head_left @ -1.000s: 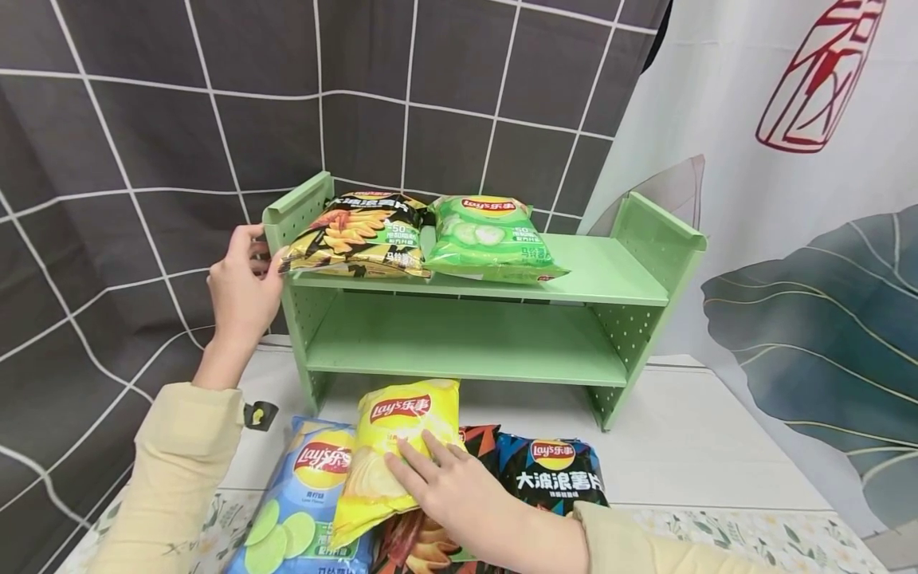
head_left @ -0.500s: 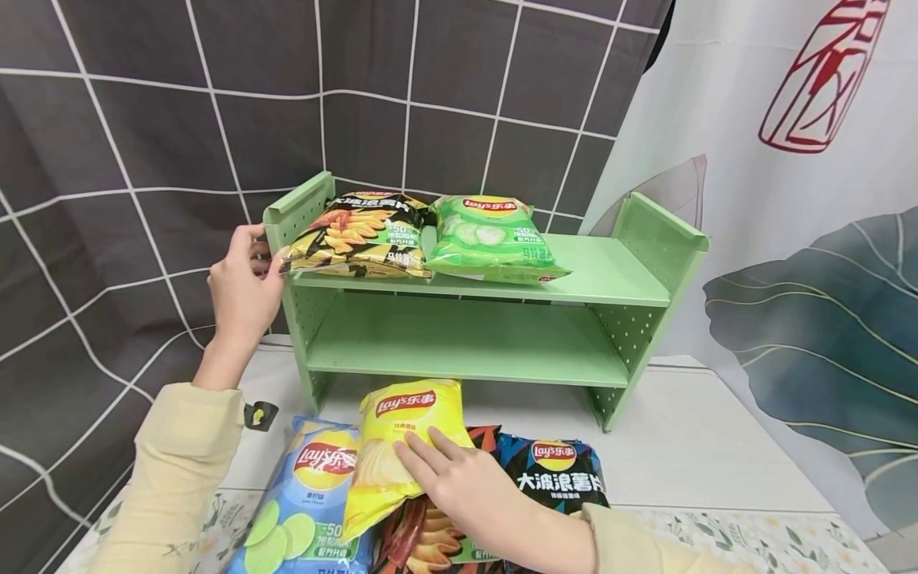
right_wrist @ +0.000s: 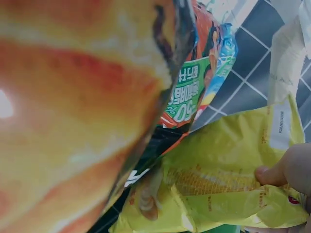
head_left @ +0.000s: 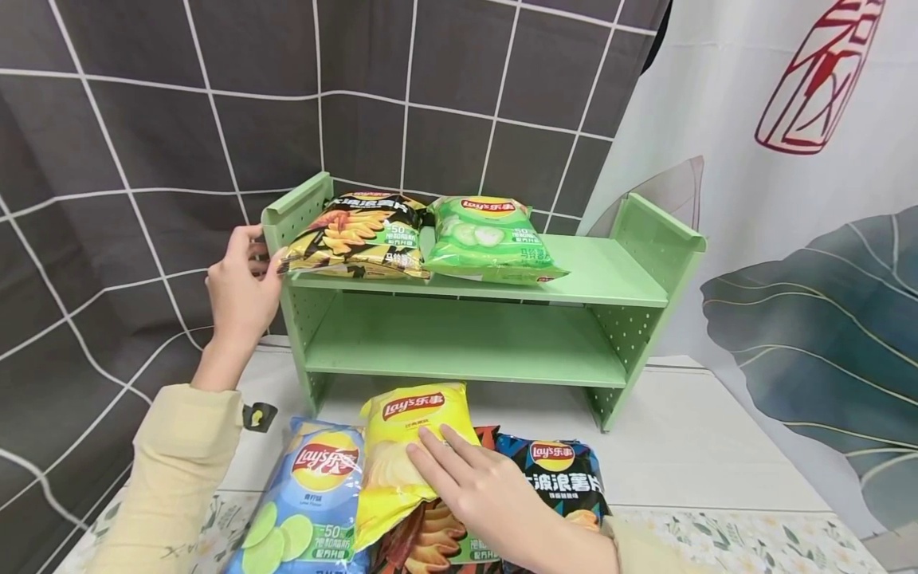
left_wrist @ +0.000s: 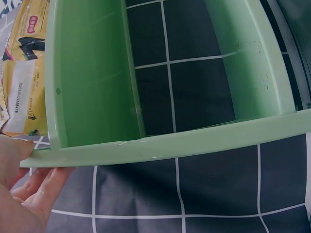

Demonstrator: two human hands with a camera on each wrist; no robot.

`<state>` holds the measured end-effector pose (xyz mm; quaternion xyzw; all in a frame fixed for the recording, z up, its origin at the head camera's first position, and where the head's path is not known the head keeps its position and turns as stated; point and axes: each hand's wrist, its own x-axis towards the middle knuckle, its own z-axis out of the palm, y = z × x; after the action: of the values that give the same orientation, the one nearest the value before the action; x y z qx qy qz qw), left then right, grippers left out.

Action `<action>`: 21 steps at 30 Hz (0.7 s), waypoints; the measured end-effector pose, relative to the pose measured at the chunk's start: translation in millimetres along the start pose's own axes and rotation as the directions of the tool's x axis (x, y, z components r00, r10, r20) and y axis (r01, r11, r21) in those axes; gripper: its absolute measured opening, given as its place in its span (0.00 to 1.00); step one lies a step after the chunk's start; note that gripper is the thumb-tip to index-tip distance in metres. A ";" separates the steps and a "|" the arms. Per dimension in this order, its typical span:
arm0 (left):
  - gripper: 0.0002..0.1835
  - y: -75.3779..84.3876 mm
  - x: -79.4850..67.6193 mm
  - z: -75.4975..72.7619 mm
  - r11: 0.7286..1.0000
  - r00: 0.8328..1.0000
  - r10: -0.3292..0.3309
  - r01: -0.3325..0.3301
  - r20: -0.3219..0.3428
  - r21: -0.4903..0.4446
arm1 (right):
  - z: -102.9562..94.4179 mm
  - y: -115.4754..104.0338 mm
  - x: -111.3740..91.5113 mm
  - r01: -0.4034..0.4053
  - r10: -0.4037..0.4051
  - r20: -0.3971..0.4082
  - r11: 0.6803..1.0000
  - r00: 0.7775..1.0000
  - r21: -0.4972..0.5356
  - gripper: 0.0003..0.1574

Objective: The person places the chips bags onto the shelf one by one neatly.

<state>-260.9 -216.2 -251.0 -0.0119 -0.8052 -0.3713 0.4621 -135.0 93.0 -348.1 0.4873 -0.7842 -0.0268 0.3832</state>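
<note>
My left hand (head_left: pixel 244 287) grips the upper left side panel of a green two-tier shelf (head_left: pixel 466 339). In the left wrist view, its fingers (left_wrist: pixel 46 187) bend around the green edge. My right hand (head_left: pixel 488 494) holds a yellow Lay's chip bag (head_left: pixel 409 434) tilted in front of the shelf, fingers across its face. The thumb (right_wrist: pixel 272 174) presses the bag's back in the right wrist view. Behind and below the yellow bag lie a blue lime chip bag (head_left: pixel 315 486), a red-and-black chip bag (head_left: pixel 430 542) and a blue-and-black chip bag (head_left: pixel 555 474).
On the top tier sit a black-and-gold chip bag (head_left: pixel 366 231) at the left and a green cucumber chip bag (head_left: pixel 495 239) beside it. A white table (head_left: pixel 688 446) carries the shelf. Dark checked cloth (head_left: pixel 179 143) hangs close behind and to the left.
My right hand has shifted a little to the right with the yellow chip bag, uncovering more of the blue bag. The left hand stays on the shelf's side panel.
</note>
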 end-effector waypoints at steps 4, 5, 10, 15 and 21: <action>0.17 -0.1 0.1 0.1 1.000 1.000 0.000 0.000 0.001 0.002 | -8.2 -0.4 -5.2 -0.001 0.002 -0.032 1.000 0.999 0.025 0.34; 0.17 -0.1 0.1 0.1 1.000 1.000 0.000 0.000 0.001 0.002 | -10.3 -0.6 -6.5 0.001 0.001 -0.038 0.999 0.999 0.035 0.34; 0.17 -0.3 -0.7 0.0 1.000 1.000 -0.002 0.002 0.001 0.003 | -18.9 -0.3 -13.6 0.011 -0.009 -0.098 1.000 0.995 0.025 0.30; 0.17 -0.3 -1.3 -0.3 1.000 1.000 -0.003 0.003 0.001 0.004 | -27.9 2.9 -21.8 0.008 -0.009 -0.193 1.000 0.981 -0.002 0.27; 0.17 0.5 -0.9 0.2 1.000 1.000 0.005 -0.005 0.000 0.000 | -39.1 7.7 -29.2 0.002 -0.018 -0.299 0.999 0.954 -0.053 0.26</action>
<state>-260.3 -215.5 -251.5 -0.0138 -0.8052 -0.3701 0.4631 -109.4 133.0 -334.1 0.4796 -0.7137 0.0251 0.5099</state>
